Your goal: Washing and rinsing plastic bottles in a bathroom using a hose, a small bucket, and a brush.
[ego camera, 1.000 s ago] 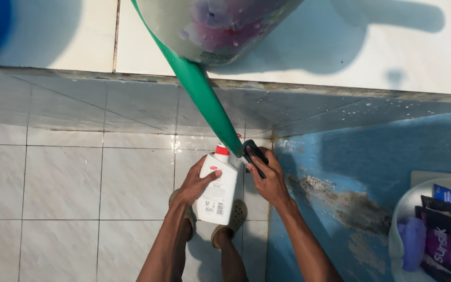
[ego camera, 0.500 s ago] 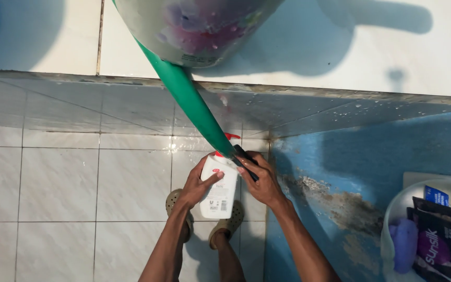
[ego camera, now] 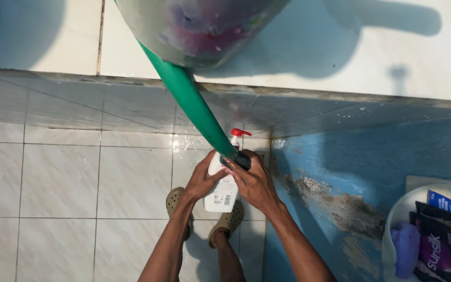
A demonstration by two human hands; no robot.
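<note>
You are holding the white pump bottle [ego camera: 222, 189] in your left hand [ego camera: 200, 180], with the fingers closed around its side, above the tiled floor [ego camera: 79, 177] and just in front of the step's edge [ego camera: 131, 83]. Your right hand [ego camera: 254, 183] is gripping a small dark object [ego camera: 240, 160] at the lower end of the long green handle [ego camera: 194, 107]; I cannot tell exactly what this object is. The red pump head [ego camera: 238, 133] is pointing up and a little to the right, just beside the dark object.

To do this step well, you are keeping the bottle upright and steady, so the nozzle is staying directly over the dark part. Pressing slowly is better, I think, because a quick press may send liquid onto the floor near your sandals [ego camera: 176, 198]. The green handle is leaning against the step, so hold its lower end firmly. The white basin [ego camera: 392, 230] with sachets is standing well apart on the blue surface [ego camera: 351, 162].
</note>
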